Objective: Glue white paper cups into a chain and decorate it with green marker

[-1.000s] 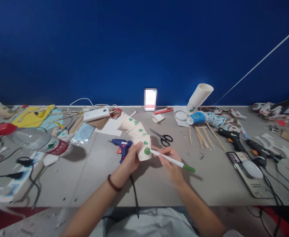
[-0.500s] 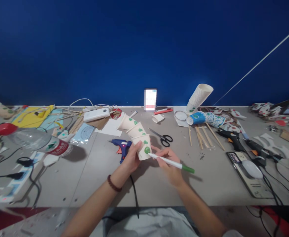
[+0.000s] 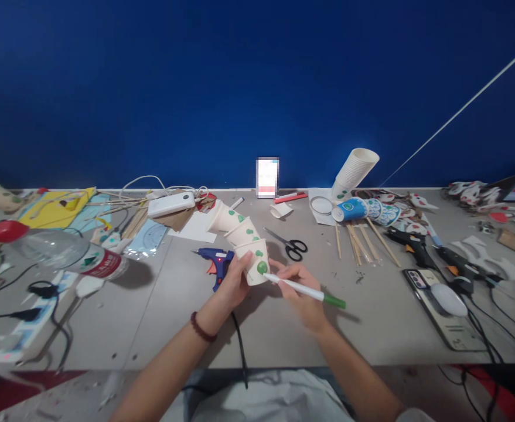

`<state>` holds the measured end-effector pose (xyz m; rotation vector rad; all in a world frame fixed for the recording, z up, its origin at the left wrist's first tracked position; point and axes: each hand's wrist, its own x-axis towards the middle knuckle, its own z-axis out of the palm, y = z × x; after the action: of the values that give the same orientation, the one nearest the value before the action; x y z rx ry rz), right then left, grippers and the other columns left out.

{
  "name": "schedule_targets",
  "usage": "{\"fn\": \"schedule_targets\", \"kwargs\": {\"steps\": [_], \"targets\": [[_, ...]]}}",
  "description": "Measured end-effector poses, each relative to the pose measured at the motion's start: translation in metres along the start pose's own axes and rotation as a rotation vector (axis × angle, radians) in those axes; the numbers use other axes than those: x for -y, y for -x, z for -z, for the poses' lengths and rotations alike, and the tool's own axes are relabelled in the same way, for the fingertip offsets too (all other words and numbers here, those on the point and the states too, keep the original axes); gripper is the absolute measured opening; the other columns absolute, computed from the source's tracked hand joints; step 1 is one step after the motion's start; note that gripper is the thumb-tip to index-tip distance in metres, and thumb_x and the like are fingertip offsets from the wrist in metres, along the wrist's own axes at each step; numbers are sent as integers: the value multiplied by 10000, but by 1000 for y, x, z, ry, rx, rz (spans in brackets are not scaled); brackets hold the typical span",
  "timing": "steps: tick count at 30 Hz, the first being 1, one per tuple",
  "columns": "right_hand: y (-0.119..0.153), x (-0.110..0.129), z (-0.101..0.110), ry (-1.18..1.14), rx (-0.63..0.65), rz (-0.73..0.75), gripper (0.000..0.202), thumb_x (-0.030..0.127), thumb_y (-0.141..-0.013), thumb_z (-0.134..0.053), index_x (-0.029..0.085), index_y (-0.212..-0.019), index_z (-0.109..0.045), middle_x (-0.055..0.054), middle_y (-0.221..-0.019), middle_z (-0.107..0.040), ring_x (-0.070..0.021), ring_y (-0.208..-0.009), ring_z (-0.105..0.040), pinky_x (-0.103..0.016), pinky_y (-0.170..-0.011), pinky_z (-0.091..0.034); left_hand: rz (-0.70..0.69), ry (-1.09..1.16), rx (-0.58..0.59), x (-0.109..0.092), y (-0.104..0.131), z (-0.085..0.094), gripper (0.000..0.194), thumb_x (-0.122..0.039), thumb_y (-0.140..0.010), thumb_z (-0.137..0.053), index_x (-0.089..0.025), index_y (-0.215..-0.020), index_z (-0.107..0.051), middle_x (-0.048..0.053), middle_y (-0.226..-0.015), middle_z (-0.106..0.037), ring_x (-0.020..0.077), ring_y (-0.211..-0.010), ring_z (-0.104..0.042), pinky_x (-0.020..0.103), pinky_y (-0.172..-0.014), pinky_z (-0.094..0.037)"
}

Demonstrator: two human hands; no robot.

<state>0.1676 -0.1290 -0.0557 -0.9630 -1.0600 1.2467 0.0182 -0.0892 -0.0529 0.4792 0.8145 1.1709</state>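
Observation:
My left hand (image 3: pixel 236 280) grips the nearest of three joined paper cups (image 3: pixel 252 253), which form a curved chain bending away to the upper left. Green leaf marks and round patches show on their white sides. Between the fingers of my right hand (image 3: pixel 303 296) is a white marker (image 3: pixel 299 287) with a green end. Its tip touches, or almost touches, a green round patch (image 3: pixel 262 268) on the nearest cup. Just left of my left hand a blue glue gun (image 3: pixel 215 258) lies on the table, partly hidden by that hand.
Black scissors (image 3: pixel 295 249) lie beyond my right hand. A stack of paper cups (image 3: pixel 356 170) leans at the back, near a blue-patterned cup chain (image 3: pixel 351 210). A phone (image 3: pixel 442 328) rests at right. On the left are a plastic bottle (image 3: pixel 64 252) and a power strip (image 3: pixel 41 316).
Almost nothing differs. Both hands, the cups and the marker keep the same pose, and the whole view has shifted very slightly.

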Motion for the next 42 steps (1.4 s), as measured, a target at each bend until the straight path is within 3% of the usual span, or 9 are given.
{"fn": "schedule_targets", "kwargs": {"steps": [8, 17, 24, 34, 39, 42], "targets": [[-1, 7, -3, -25, -51, -39, 154, 223, -672, -734, 241, -678, -581, 19, -652, -674, -305, -1090, -695, -378, -876, -543, 33, 29, 2, 3, -3, 5, 553, -469, -638, -812, -115, -1043, -683, 90, -948, -732, 211, -821, -678, 332, -799, -524], [-2, 9, -3, -75, -58, -21, 167, 294, -727, -753, 236, -703, -599, 9, -638, -681, -311, -1082, -700, -418, -923, -534, 36, 32, 16, 1, -1, 2, 509, -452, -666, -792, -107, -1028, -693, 110, -944, -735, 243, -842, -682, 341, -766, -525], [-1, 10, -6, -17, -46, -63, 149, 313, -752, -743, 239, -736, -615, -18, -751, -741, -283, -1106, -692, -379, -893, -555, 8, -5, -1, 1, 0, 1, 537, -463, -650, -813, -134, -1046, -661, 89, -955, -728, 248, -863, -689, 366, -782, -536], [-1, 5, -4, 44, -34, -41, 92, 263, -746, -737, 254, -751, -645, -28, -807, -759, -289, -1123, -680, -464, -999, -508, -18, -6, -26, 3, 0, 1, 556, -454, -629, -836, -141, -1048, -646, 88, -960, -738, 240, -876, -697, 346, -799, -528], [0, 9, -6, 27, -53, -62, 123, 322, -764, -736, 251, -761, -635, -41, -801, -762, -303, -1139, -672, -453, -964, -534, -5, 5, -30, 1, 1, 0, 553, -450, -632, -835, -131, -1042, -645, 98, -966, -737, 227, -858, -693, 330, -790, -531], [1, 8, -6, 15, -64, -76, 148, 350, -764, -740, 245, -773, -635, -64, -911, -780, -303, -1133, -675, -411, -873, -579, 2, -1, -22, 1, 1, -1, 552, -447, -648, -823, -133, -1061, -638, 94, -951, -736, 231, -861, -692, 340, -800, -529]]}}
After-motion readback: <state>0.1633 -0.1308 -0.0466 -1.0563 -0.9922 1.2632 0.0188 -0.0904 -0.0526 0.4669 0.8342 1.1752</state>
